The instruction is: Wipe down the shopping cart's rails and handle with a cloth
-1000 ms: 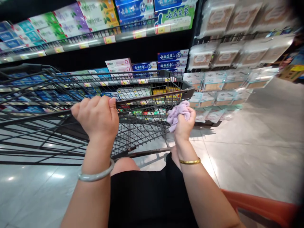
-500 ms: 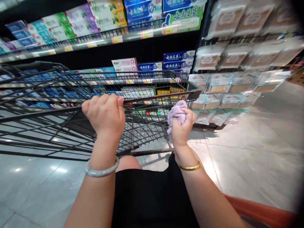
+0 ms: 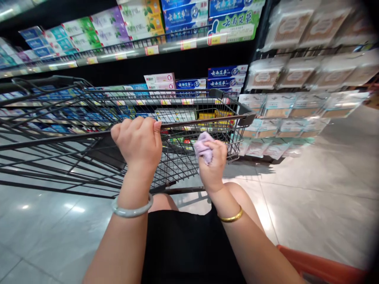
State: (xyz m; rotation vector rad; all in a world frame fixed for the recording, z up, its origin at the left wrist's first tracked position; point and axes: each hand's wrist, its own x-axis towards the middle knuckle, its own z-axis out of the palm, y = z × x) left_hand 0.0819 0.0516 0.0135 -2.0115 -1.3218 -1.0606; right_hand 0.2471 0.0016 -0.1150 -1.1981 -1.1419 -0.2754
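Observation:
My left hand [image 3: 137, 142] is wrapped round the top side rail of a black wire shopping cart [image 3: 177, 167]. A pale bangle circles that wrist. Bunched in my closed right hand [image 3: 215, 163] is a light purple cloth [image 3: 205, 146], its folds bulging out above the thumb. The right hand is in front of the cart's wire side, below the rail; whether the cloth touches the wires I cannot tell. There is a gold bangle on the right wrist. Through the wire mesh, boxed goods on the lower shelves show.
Behind the cart, shelves hold boxes such as blue toothpaste cartons [image 3: 227, 73], with price tags along the shelf edge [image 3: 130, 53]. Hanging packets [image 3: 278, 104] fill a rack at the right. An orange-red object [image 3: 319, 262] is at lower right on the grey tiled floor [image 3: 314, 197].
My right hand, still holding the cloth, has moved left and slightly down, away from the cart's corner. The left hand keeps its grip on the rail. The whole view has shifted a little.

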